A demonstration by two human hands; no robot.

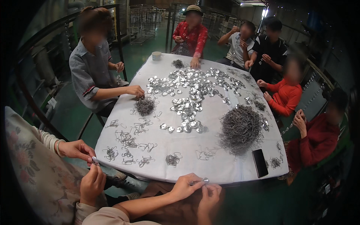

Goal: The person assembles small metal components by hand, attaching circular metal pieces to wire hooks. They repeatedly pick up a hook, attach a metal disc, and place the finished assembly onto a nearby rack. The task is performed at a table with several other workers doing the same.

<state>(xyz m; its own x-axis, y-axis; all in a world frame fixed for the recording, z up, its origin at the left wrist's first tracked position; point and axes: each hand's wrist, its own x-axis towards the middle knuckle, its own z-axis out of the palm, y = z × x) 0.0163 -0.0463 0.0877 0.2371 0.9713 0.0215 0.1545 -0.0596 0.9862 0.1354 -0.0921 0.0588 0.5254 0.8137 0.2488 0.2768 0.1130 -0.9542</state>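
Pinched between thumb and fingertips of the left hand (184, 186), a small shiny metal disc (205, 181), held just off the near edge of the table (225, 170); fingers closed tight on it. Right hand (209, 197) curled just below and touching the same piece, fingers drawn together at it, though whether it grips the disc or a wire cannot be told. Both forearms entering from the lower edge. On the white cloth just beyond, near the near edge, about ten small tangles of bent wire hooks (127, 140), too snarled for an exact count. Toward the right edge, one large grey mound of wire hooks (240, 128); one smaller mound (144, 105) by the left edge, under a neighbour's fingers. Across the middle and far half, a wide scatter of shiny discs (191, 90), far too many to count. One black phone (259, 162) lying flat at the near right corner. One pale cup (156, 55) at the far left corner. Seven other people seated round the table: at the near left, a floral-sleeved person's two hands (84, 165) pinching another small disc; one in grey at the left edge; one in patterned red at the far edge; two at the far right corner; two in red along the right edge.
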